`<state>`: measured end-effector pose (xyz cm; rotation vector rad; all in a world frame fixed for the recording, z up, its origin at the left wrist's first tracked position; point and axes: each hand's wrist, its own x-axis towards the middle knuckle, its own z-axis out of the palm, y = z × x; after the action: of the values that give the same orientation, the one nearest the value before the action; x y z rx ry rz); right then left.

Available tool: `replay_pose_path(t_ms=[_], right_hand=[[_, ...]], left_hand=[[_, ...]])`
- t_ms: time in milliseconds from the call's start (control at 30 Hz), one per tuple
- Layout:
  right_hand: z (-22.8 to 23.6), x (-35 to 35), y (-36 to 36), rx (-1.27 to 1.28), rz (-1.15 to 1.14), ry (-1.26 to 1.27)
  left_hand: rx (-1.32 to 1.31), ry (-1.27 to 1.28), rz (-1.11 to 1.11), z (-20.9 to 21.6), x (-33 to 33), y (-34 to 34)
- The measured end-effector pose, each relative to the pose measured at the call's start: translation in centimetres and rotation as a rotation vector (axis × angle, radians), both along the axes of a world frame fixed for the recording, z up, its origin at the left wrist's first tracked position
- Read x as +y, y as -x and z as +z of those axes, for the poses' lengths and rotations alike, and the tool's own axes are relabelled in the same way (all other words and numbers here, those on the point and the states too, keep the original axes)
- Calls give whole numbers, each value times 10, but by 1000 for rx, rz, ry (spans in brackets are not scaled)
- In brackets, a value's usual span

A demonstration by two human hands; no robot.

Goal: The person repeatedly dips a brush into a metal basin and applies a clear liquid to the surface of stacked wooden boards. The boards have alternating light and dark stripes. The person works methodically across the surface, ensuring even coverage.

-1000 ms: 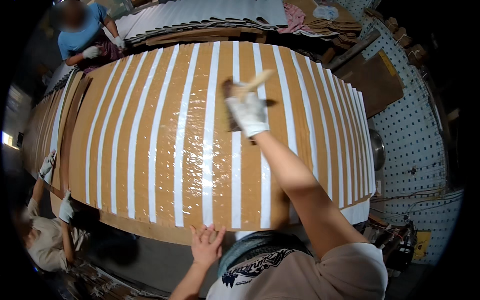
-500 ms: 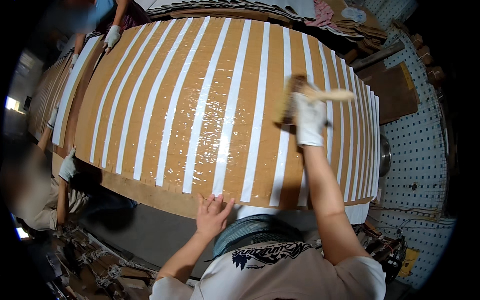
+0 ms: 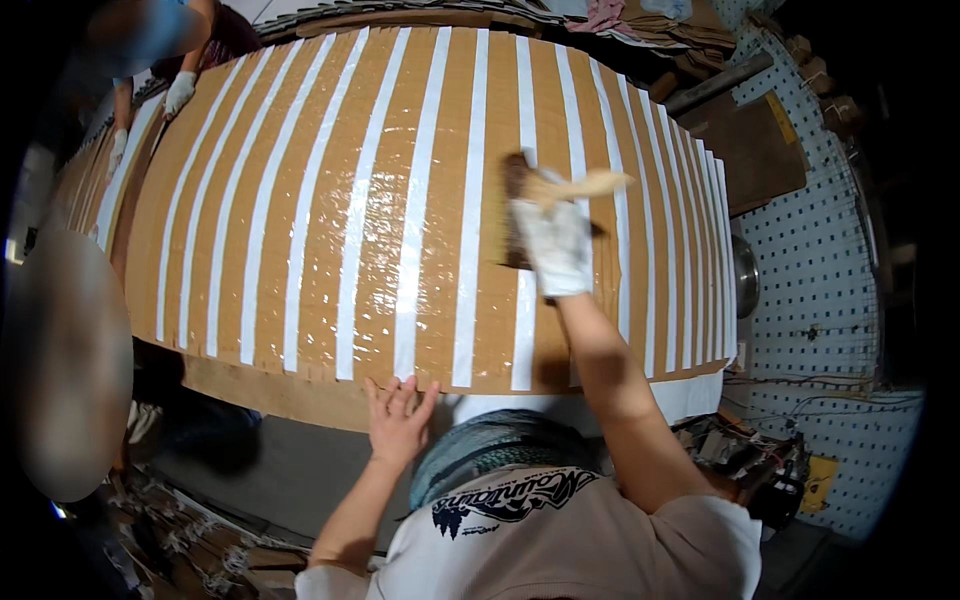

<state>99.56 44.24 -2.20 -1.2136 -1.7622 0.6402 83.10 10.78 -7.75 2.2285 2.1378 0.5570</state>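
Note:
A large brown paperboard surface (image 3: 335, 212) with white stripes running from far to near lies in front of me. Its left and middle parts shine wet. My right hand (image 3: 558, 248), in a white glove, is closed round a wide brush (image 3: 580, 188) with a pale wooden handle. The bristles are at the surface right of the middle, slightly blurred; the handle points right. Bare and spread, my left hand (image 3: 398, 425) rests its fingertips on the near edge of the paperboard, beside the lower ends of the white stripes.
At the far left, a co-worker's gloved hand (image 3: 180, 94) touches the paperboard's corner; another gloved hand (image 3: 117, 150) is beside it. A blurred person is at the near left. Brown sheets and a pink cloth (image 3: 603, 17) lie at the back. A perforated pale panel (image 3: 815, 270) stands right.
My right hand has swept the brush leftward across the striped surface. The whole view has shifted slightly, and my left hand keeps its place at the near edge.

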Motion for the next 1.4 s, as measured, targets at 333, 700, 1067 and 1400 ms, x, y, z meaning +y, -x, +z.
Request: replay_pose_path(t_ms=[333,700,1067,1400], right_hand=[[32,-49,-124,12,-544,281],[6,-123,145,-353,322,-280],[-24,-106,-171,429,-231,271],[31,-138,-28,80,39,175]], left_hand=[[0,-15,-20,-5,-7,2],[15,-50,-38,-1,1,0],[-82,0,-38,-4,-8,8],[-396,-87,58,12,-25,22]])
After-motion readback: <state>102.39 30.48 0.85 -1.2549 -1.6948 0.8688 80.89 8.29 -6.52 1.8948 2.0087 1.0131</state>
